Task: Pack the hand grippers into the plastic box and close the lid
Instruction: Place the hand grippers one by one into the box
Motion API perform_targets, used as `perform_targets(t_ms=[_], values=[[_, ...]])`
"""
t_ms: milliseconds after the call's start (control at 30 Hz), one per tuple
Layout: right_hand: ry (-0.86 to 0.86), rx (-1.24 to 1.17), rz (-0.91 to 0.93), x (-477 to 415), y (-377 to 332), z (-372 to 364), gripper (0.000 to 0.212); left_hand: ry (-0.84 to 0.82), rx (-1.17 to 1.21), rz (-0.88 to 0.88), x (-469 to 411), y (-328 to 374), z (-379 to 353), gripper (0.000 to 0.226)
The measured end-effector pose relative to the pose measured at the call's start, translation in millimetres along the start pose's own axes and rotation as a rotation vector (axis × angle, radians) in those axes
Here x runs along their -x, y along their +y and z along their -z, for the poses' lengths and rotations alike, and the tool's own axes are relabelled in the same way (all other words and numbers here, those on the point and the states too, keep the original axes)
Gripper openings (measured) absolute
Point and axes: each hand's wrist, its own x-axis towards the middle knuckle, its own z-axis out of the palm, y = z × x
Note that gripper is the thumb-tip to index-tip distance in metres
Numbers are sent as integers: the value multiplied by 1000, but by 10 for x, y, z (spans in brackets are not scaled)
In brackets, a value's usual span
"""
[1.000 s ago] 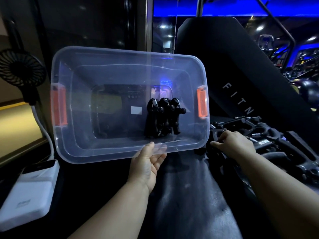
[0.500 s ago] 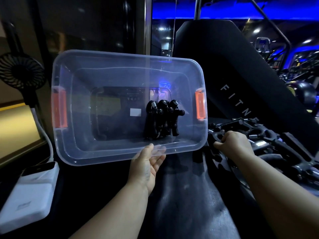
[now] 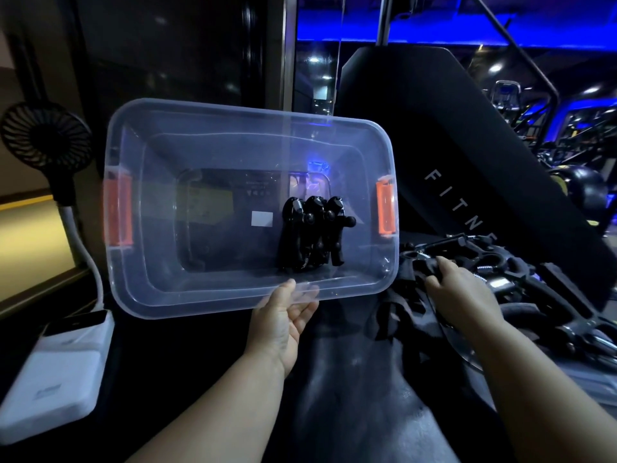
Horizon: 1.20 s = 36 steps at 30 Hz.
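Observation:
The clear plastic box [image 3: 160,235] with orange latches stands tilted on its side, its opening facing me. My left hand [image 3: 283,322] grips its near rim, thumb on top and fingers behind the plastic. Three black hand grippers [image 3: 314,235] lie side by side inside, right of the middle. To the right of the box is a pile of black hand grippers [image 3: 507,262]. My right hand [image 3: 464,292] rests on the pile with its fingers curled round one gripper handle. A clear plastic edge [image 3: 464,357], possibly the lid, shows below the pile.
A black padded bench [image 3: 350,402] runs under both arms, with its raised backrest [image 3: 450,145] behind the pile. A small black fan [image 3: 46,138] on a white stalk and a white power bank [image 3: 53,372] sit at the left. Gym machines fill the dark background.
My right hand has sunk a little into the pile and its fingers have closed round a gripper handle. The box stays tilted in my left hand.

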Motion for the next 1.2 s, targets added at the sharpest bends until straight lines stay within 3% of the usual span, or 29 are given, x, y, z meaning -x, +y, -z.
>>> perform_targets(t_ms=[133,300,467,700,867,1000,1133,1200], values=[[97,-143,38,75,75,134,20,-1,-2,3,-1,4,14,20],[240,-274,57,116,132,305,44,-1,3,3,-8,0,18,20],[370,-386,143,180,77,403,40,7,-4,5,-10,5,28,21],[401,-449,306,325,-75,446,33,2,1,6,-16,-5,18,24],[297,-578,353,371,-134,473,26,-1,-1,1,-11,-2,7,25],[91,-864,283,396,-217,533,21,4,5,3,4,4,10,20],[-104,-961,305,390,-198,537,56,11,3,-2,28,7,10,19],[-119,-934,318,377,-188,518,57,20,7,-1,40,11,2,17]])
